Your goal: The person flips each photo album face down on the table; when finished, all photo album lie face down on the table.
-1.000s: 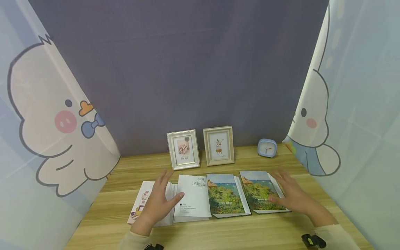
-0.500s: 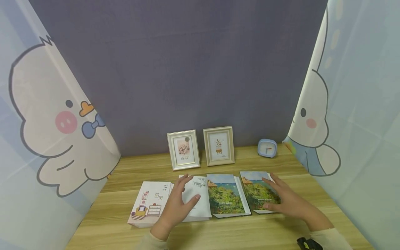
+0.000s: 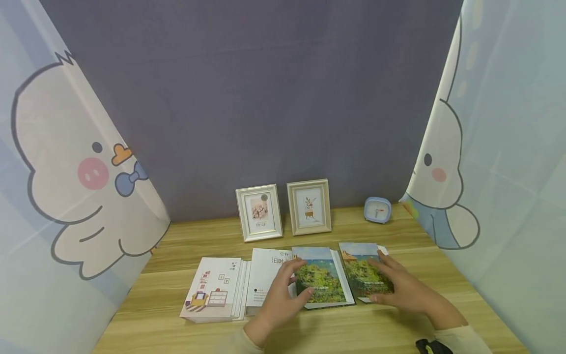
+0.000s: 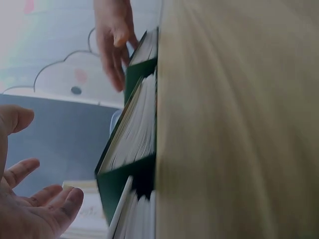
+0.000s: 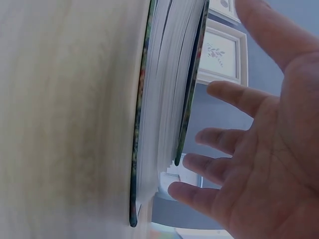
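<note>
Left hand (image 3: pixel 283 297) fingers spread above middle landscape album (image 3: pixel 322 278); right hand (image 3: pixel 400 290) fingers spread over its right-hand twin (image 3: pixel 363 270). Albums' long axes run away from the person.

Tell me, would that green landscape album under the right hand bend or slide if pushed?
The album looks stiff: a hard cover and thick page block show. Lying flat on the smooth wooden table, it would probably slide, not tip. Likely heavy.

left hand (image 3: pixel 283 295) shifted right onto middle album (image 3: pixel 320 278), pink booklet (image 3: pixel 212 289) uncovered
</note>
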A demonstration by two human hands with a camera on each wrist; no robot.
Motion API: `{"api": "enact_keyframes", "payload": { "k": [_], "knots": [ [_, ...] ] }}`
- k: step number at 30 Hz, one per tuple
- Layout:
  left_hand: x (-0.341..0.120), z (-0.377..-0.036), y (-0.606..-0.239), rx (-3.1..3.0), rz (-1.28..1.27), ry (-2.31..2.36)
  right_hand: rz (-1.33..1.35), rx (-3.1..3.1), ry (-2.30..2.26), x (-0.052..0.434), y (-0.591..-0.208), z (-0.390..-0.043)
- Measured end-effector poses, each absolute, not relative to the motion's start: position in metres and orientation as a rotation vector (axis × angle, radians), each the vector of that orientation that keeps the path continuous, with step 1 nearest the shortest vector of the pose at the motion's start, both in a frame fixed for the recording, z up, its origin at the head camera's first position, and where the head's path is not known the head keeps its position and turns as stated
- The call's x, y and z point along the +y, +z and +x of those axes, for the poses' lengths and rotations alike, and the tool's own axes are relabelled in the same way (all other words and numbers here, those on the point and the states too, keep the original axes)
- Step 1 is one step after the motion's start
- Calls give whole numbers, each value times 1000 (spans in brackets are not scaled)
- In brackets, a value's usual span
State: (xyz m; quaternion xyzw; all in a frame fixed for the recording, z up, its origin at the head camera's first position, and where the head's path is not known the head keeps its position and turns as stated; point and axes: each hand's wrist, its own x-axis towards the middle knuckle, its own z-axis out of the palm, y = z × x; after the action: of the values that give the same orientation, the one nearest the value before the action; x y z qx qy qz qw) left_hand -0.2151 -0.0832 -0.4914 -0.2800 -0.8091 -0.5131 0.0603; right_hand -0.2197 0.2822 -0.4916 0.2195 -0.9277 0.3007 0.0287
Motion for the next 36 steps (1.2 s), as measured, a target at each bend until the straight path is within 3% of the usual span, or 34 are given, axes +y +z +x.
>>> {"api": "enact_keyframes", "payload": {
  "k": [20, 36],
  "knots": [
    [-29, -213, -498, -2498, -1001, -1874, 670, -2914, 902, 285, -494, -220],
    [-8, -217, -499, -2538, -801, -2164, 584, -2942, 934, 292, -500, -224]
  ]
}}
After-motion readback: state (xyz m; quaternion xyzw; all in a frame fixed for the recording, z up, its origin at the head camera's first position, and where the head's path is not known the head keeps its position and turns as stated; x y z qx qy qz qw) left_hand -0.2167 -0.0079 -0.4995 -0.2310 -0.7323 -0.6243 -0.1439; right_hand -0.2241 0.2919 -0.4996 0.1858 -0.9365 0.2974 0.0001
